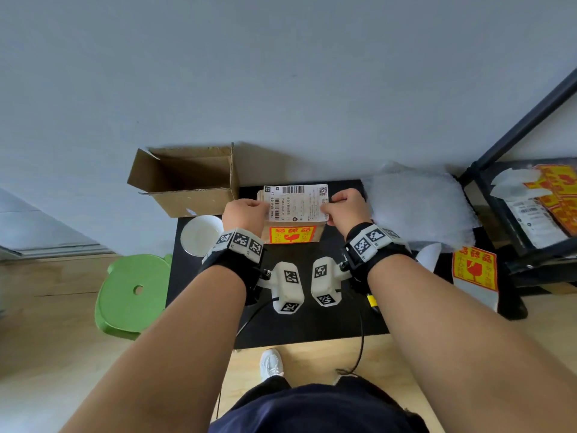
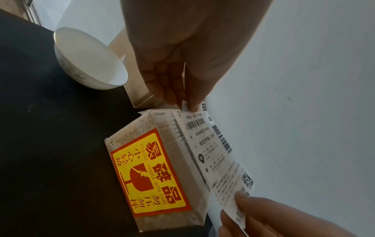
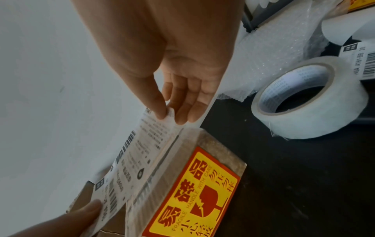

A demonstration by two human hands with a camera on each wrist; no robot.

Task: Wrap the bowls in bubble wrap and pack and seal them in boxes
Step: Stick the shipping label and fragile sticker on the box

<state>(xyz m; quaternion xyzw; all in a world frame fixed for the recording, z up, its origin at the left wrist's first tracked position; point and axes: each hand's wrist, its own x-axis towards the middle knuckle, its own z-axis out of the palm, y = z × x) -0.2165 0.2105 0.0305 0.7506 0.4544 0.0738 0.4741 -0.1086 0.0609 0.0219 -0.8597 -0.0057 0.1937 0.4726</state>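
A sealed cardboard box point(image 1: 292, 234) with a yellow-red fragile sticker point(image 2: 150, 173) on its near side stands on the black table point(image 1: 312, 320). Just above its top hangs a white shipping label point(image 1: 296, 202), held flat. My left hand point(image 1: 246, 212) pinches the label's left edge and my right hand point(image 1: 343, 206) pinches its right edge. A bare white bowl point(image 1: 201, 234) sits left of the box. An open, empty cardboard box point(image 1: 187, 179) stands behind the bowl. Bubble wrap point(image 1: 418, 204) lies right of the sealed box.
A roll of clear tape point(image 3: 308, 99) stands on the table by the bubble wrap. More fragile stickers point(image 1: 474, 268) and labels point(image 1: 537, 220) lie on and by a black shelf at right. A green stool point(image 1: 132, 292) stands left of the table. The wall runs close behind.
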